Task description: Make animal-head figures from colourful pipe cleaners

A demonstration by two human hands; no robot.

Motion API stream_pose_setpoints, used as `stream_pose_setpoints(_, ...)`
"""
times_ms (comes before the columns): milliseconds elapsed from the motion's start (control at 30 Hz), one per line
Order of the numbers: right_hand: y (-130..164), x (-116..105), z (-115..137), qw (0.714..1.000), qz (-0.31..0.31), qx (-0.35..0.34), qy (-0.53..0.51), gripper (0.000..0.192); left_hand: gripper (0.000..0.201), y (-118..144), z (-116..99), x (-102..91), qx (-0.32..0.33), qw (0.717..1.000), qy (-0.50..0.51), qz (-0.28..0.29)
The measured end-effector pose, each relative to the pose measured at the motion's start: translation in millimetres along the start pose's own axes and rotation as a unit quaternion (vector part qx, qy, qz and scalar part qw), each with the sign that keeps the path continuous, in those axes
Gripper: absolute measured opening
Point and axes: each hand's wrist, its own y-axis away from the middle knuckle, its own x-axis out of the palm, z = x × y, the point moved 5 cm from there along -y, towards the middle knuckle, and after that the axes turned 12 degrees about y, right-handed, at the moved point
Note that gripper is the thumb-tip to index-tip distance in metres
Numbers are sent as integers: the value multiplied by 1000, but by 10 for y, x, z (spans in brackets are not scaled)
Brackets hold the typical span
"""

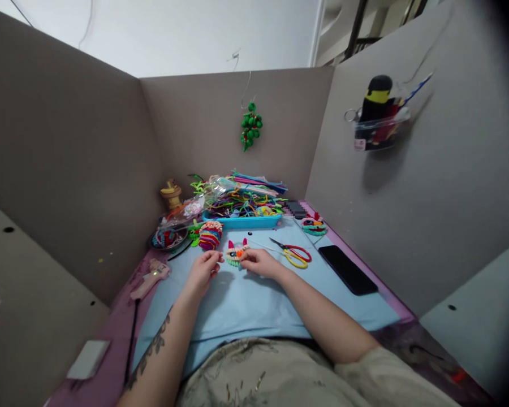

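Observation:
A small fuzzy animal-face craft (233, 254) with pink ears, an orange spot and a mint-green lower edge lies between my hands over the light blue cloth. My right hand (258, 263) has its fingers closed on the right side of this face. Just left of it, my left hand (206, 268) is pinched; whatever its fingertips hold is too small to make out. Scissors (297, 255) with red and yellow handles lie open to the right. Behind my left hand stands a striped multicoloured fuzzy piece (211, 235).
A blue tray (246, 221) heaped with pipe cleaners stands at the back. On the right lie a black phone (348, 269) and another fuzzy face (314, 226). A pink glue gun (151, 278) rests on the left, near a bowl (168, 242). Grey partitions (203, 124) enclose the table.

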Motion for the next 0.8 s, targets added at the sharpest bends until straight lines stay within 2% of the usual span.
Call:
stream_pose_setpoints(67,14,132,8,998,25,-18,59,10,34,106,-106,-125,20,999,-16,-19)
stream_pose_setpoints(167,32,241,67,983,17,-84,162,12,34,252,-198,-318,44,997,-38,-57)
stream_pose_setpoints(300,66,294,146,960,13,-160,231,19,33,332,-174,-469,73,993,-53,-73)
stream_pose_setpoints(433,59,317,133,957,48,-168,230,14,34,348,-99,-519,73,992,-75,-74)
stream_pose_setpoints(533,38,323,100,961,68,-154,221,10,35,378,-147,-576,89,983,-137,-85)
stream_pose_setpoints(633,29,332,96,958,65,-143,238,9,34,404,-289,-696,137,957,-234,-106)
stream_pose_setpoints(800,38,392,119,946,67,-138,286,10,33,407,-532,-1035,195,886,-394,-151)
